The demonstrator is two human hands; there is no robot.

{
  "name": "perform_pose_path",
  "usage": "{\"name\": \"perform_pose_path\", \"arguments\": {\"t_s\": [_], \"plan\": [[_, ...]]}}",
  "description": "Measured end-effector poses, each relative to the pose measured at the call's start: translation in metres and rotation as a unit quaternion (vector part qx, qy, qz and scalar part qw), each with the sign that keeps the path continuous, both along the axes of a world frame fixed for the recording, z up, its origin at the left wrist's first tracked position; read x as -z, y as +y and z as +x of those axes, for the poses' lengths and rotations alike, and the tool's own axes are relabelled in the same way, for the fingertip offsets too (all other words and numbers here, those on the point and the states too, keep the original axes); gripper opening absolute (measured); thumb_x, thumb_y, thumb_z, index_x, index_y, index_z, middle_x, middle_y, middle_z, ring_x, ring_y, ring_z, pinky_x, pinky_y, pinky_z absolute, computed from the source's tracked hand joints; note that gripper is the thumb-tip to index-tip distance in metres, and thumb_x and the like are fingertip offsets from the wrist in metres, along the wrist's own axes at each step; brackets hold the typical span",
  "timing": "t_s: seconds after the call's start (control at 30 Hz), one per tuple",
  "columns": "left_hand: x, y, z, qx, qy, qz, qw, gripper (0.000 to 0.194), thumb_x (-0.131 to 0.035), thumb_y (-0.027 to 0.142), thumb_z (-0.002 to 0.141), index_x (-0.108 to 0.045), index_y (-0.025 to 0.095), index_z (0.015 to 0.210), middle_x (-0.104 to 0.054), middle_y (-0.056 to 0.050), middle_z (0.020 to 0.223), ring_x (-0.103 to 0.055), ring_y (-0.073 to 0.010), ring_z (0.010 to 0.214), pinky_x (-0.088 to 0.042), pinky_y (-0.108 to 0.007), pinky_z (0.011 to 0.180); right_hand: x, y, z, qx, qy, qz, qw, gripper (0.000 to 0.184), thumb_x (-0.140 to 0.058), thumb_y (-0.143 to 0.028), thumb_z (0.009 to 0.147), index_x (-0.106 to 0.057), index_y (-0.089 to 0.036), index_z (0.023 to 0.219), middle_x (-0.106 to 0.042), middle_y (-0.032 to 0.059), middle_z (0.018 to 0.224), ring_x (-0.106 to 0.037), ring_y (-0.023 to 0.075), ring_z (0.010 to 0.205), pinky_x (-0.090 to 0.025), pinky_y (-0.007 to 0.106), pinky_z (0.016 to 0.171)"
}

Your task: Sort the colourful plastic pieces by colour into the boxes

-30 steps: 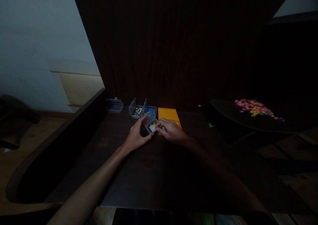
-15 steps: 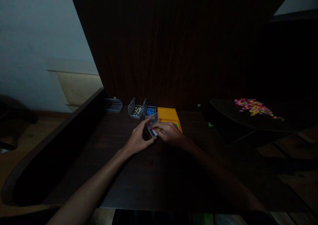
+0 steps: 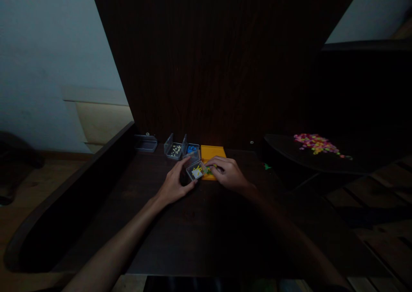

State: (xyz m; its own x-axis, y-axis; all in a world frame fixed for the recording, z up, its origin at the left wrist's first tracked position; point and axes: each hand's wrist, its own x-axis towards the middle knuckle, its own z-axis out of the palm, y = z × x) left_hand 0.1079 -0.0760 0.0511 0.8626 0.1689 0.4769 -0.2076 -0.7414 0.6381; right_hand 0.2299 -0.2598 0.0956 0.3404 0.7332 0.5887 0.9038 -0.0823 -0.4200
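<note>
My left hand (image 3: pixel 173 184) is closed around a small clear plastic box (image 3: pixel 195 171), thumb at its near edge and fingers at its left side. The box's lid stands open, and small yellow pieces with a white patch show inside. My right hand (image 3: pixel 228 171) is just right of that box, over an open orange-yellow case (image 3: pixel 213 152). Its fingertips are pinched together; what lies between them is too small to make out. Green pieces (image 3: pixel 208 171) show in the case beside the fingertips, partly covered by the hand.
Behind my hands stand open clear boxes, one with cream pieces (image 3: pixel 175 149), one with blue pieces (image 3: pixel 192 148). Another clear box (image 3: pixel 146 144) is at far left. A colourful heap of small pieces (image 3: pixel 317 144) lies on a dark surface at right. A green scrap (image 3: pixel 267 166) lies nearer.
My right hand has moved out of the small clear box to the right, over the orange-yellow case. The yellow pieces now show. My left hand still holds the box. The view has shifted slightly.
</note>
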Motion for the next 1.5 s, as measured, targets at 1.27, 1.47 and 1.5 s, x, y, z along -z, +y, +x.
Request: {"name": "perform_pose_path", "arguments": {"t_s": [1.27,1.47,1.5], "plan": [[0.022,0.107,0.019,-0.293,0.130,0.109,0.941,0.038,-0.056,0.048,0.078,-0.069,0.015,0.091,-0.066,-0.015,0.110,-0.057,-0.0330,0.107,-0.046,-0.045,0.095,0.090,-0.053,0.011,0.074,-0.059,0.049,0.994,0.024,-0.045,-0.008,0.081,-0.065,-0.019,0.073,-0.066,0.0053,0.073,-0.063,0.0173,0.071,-0.052,0.030,0.067],[0.027,0.114,0.035,-0.301,0.138,0.113,0.937,0.044,-0.054,0.052,0.078,-0.069,0.014,0.094,-0.061,-0.016,0.112,-0.049,-0.0345,0.113,-0.042,-0.046,0.100,0.091,-0.054,0.013,0.069,-0.057,0.036,0.995,0.023,-0.047,-0.008,0.081,-0.065,-0.018,0.072,-0.067,0.0054,0.073,-0.063,0.0173,0.070,-0.051,0.029,0.067],[0.028,0.115,0.036,-0.303,0.134,0.110,0.937,0.044,-0.054,0.053,0.078,-0.069,0.014,0.094,-0.060,-0.016,0.113,-0.049,-0.0345,0.113,-0.042,-0.047,0.101,0.091,-0.054,0.013,0.069,-0.056,0.034,0.996,0.023,-0.047,-0.008,0.081,-0.065,-0.018,0.072,-0.066,0.0055,0.073,-0.063,0.0173,0.070,-0.051,0.029,0.067]]}}
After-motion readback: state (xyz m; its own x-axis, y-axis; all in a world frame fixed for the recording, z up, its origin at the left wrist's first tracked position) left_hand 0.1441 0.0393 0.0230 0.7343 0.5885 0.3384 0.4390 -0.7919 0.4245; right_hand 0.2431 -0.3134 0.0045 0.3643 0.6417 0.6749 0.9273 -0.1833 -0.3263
